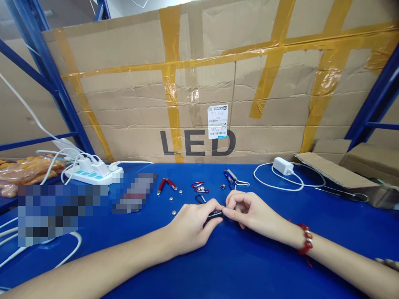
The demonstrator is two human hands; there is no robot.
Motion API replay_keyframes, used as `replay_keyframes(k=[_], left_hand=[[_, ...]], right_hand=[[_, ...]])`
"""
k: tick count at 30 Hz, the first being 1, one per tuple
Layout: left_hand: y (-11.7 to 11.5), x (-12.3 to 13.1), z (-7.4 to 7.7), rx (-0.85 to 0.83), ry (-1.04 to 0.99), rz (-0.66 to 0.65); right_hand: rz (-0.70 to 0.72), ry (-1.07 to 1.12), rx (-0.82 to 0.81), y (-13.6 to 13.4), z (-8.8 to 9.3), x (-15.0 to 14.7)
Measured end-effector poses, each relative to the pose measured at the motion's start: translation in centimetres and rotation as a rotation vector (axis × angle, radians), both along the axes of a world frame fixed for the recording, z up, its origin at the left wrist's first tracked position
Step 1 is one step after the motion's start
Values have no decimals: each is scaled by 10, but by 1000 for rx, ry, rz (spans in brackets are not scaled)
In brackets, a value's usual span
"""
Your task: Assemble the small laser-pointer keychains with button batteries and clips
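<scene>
My left hand grips a small black flashlight-like tube between thumb and fingers, just above the table. At the tube's right end, the thumb and index fingertip of my right hand are pinched together; whatever lies between them is hidden. Behind my hands are a black carabiner clip, red carabiner clips, and a blue tube beside a silver clip. Two red tubes with silver ends, one of them a slim red flashlight, lie farther left. Several silver button cells, including one near my left hand, are scattered there.
The blue table backs onto a large taped cardboard box. A white power strip with cables stands at left, near blurred items. A white charger with its cable and an open carton occupy the right.
</scene>
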State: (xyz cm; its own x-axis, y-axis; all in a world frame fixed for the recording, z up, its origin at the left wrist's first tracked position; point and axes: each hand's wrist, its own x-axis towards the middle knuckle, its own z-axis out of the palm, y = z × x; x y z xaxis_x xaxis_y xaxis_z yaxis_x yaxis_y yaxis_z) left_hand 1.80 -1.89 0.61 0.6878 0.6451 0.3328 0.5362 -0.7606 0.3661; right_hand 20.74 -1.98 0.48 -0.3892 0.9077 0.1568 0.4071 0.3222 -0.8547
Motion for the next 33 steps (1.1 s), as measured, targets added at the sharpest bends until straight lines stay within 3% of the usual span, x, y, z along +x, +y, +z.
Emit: replay_keyframes(k=[33], left_hand=[[0, 0, -1, -2, 17, -5]], right_hand=[[5, -1, -10, -1, 1, 0]])
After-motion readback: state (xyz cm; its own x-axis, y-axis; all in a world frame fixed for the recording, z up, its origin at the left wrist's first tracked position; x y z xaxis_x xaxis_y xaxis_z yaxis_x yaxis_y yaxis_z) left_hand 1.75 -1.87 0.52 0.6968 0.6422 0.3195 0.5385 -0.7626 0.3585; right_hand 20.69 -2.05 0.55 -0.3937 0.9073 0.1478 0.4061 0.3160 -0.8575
